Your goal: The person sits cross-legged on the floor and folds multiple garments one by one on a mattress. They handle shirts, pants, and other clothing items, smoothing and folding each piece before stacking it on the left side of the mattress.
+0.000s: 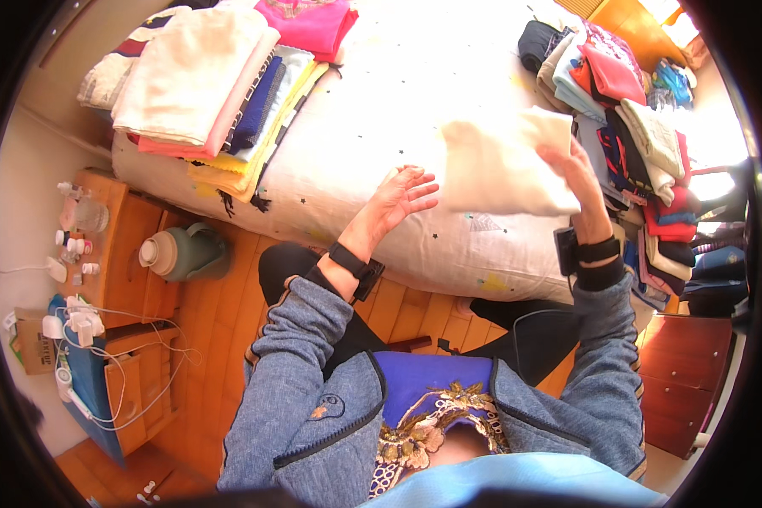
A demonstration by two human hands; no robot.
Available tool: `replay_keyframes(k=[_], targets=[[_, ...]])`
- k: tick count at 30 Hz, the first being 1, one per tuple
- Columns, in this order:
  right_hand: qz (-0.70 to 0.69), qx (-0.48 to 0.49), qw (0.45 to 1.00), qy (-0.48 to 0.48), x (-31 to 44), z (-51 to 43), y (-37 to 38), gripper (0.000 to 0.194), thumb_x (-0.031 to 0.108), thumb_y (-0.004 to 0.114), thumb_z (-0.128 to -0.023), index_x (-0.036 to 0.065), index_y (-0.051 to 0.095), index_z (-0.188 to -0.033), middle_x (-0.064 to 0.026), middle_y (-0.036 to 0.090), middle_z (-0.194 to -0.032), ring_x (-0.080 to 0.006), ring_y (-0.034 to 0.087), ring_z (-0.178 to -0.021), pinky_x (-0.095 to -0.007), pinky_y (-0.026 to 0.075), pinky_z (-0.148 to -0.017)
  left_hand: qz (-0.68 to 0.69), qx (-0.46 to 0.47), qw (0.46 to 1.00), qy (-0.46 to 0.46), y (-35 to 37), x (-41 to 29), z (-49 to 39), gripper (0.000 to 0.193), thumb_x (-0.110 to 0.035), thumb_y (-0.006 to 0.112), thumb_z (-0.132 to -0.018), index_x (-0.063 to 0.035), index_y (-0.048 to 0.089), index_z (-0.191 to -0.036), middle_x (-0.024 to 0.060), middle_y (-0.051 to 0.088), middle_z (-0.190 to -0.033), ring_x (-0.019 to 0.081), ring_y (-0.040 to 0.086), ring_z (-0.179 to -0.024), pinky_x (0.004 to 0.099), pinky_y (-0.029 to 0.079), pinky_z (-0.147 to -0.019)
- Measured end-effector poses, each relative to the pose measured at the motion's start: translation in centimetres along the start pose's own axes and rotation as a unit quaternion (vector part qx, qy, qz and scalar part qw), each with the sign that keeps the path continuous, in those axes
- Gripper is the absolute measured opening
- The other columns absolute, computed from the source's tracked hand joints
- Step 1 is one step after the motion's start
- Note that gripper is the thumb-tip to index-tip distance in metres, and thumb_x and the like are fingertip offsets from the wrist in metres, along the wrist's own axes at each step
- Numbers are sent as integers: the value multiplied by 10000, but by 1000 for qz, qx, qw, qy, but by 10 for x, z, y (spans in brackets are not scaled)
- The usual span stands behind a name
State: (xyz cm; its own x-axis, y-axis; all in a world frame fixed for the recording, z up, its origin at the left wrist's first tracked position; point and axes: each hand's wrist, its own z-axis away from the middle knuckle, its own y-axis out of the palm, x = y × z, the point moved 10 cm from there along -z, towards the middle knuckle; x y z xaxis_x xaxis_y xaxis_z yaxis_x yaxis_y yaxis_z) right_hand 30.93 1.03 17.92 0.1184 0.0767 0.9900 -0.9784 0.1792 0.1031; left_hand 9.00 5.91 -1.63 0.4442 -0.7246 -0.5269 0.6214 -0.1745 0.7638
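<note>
A cream folded cloth (501, 168) is over the near part of the bed, in bright light that washes out its far edge. My right hand (574, 165) grips its right side, the thumb on top and the other fingers partly hidden. Whether the cloth rests on the sheet or hangs just above it, I cannot tell. To its left, my left hand (406, 195) is turned palm up, empty, with its fingers apart. Beneath both is the pale patterned bedsheet (355, 184).
Folded clothes and cloths (184, 82) are stacked at the bed's left, near a pink garment (311, 28). More piled clothes (616, 82) line the right side. A green thermos jug (187, 251) stands on the wooden floor (222, 362). Cords (159, 317) hang by a wooden cabinet (117, 235).
</note>
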Motion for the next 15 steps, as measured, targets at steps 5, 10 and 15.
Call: replay_keyframes(k=[5,10,15], targets=[[107,-29,990,-81,41,-93,32,417,45,660,-853,14,574,-1260,-87,665,-1147,-170,656,-1011,-293,539,-882,44,-29,998,20,-11,-12,4,215,-161,536,-978,-34,467,-1137,241,539,-1246,373,597,-1126,478,550,-926],[198,52,905,-374,104,-212,95,377,43,628,-885,42,571,-1258,-71,658,-1133,-187,651,-1010,-301,527,-884,13,-57,998,-5,-28,-30,11,216,-73,502,-921,-43,462,-1132,204,613,-1129,318,636,-1040,425,566,-884],[-90,172,911,-364,69,-356,189,364,276,559,-981,7,579,-1224,-135,599,-1250,-271,532,-1198,-369,430,-1001,38,-108,993,38,-55,-63,10,206,-56,494,-897,-55,474,-1102,183,624,-1111,303,638,-1025,410,562,-871]])
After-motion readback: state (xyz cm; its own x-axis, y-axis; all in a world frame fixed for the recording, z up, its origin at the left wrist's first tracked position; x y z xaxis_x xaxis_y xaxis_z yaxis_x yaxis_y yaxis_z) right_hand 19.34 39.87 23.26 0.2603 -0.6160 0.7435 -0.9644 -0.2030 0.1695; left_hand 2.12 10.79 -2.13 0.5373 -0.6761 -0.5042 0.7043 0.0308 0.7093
